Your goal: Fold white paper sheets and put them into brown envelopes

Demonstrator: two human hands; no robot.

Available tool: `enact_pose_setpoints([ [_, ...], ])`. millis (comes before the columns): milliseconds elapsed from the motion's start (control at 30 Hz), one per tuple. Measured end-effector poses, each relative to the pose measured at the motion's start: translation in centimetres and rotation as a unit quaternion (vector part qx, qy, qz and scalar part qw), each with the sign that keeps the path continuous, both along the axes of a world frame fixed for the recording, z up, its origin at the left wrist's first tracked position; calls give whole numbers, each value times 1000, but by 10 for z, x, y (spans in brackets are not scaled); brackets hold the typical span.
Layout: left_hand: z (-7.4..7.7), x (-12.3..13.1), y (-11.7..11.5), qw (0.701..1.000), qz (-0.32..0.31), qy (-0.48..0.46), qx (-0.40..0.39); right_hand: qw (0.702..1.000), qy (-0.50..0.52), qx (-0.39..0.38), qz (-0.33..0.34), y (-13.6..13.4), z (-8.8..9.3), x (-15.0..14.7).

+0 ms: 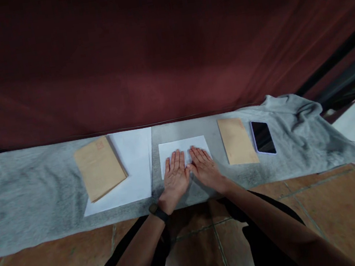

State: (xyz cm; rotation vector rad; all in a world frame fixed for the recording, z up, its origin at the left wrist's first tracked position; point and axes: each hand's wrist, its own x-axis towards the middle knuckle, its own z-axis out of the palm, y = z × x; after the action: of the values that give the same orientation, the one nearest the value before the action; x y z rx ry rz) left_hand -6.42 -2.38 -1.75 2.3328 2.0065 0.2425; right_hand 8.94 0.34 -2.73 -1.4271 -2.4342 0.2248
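A folded white sheet of paper (183, 148) lies on the grey cloth (22, 191) straight in front of me. My left hand (175, 178) rests flat on the sheet's near half, fingers stretched out and together. Beside it my right hand (204, 168) lies flat on the same sheet, fingers extended, thumbs nearly touching. Neither hand holds anything. A dark watch band sits on my left wrist.
To the left, a tan envelope (99, 167) lies on a stack of white sheets (134, 166). Right of my hands lie a second tan envelope (236, 140) and a dark phone (262, 137). The cloth bunches at far right (298, 119). A red curtain hangs behind; tiled floor below.
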Motion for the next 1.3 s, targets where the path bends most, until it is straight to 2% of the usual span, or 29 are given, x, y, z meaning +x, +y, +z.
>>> enact_pose_setpoints([
  [200,4,-15,-3,1000,1,25,2,998,-10,28,-61,10,-2,22],
  [333,5,-22,-6,999,-25,28,-7,993,2,11,-116,23,8,32],
  [533,8,-22,-8,999,-32,29,-13,975,33,-97,-198,43,29,40],
  [633,8,-21,-8,999,-32,29,-16,962,50,-156,-217,50,32,43],
  [700,7,-21,-8,999,-33,27,-15,949,103,-199,-222,53,32,46],
  [900,10,-19,-8,999,-41,10,1,875,320,-318,-178,53,30,49],
  [933,11,-17,-8,999,-49,4,7,855,361,-334,-163,51,31,48],
  [1033,19,-12,-8,997,-69,-23,32,772,507,-362,-125,46,38,43],
  [1100,24,-8,-7,995,-62,-56,48,734,563,-362,-116,44,46,39],
  [1167,29,-4,-4,990,-48,-121,57,703,599,-370,-102,43,54,37],
  [1233,34,-1,0,967,-26,-244,64,666,629,-395,-67,43,60,37],
  [1267,38,1,3,942,-3,-328,66,649,640,-406,-54,44,62,37],
  [1300,42,4,6,904,30,-421,67,639,649,-410,-51,44,62,37],
])
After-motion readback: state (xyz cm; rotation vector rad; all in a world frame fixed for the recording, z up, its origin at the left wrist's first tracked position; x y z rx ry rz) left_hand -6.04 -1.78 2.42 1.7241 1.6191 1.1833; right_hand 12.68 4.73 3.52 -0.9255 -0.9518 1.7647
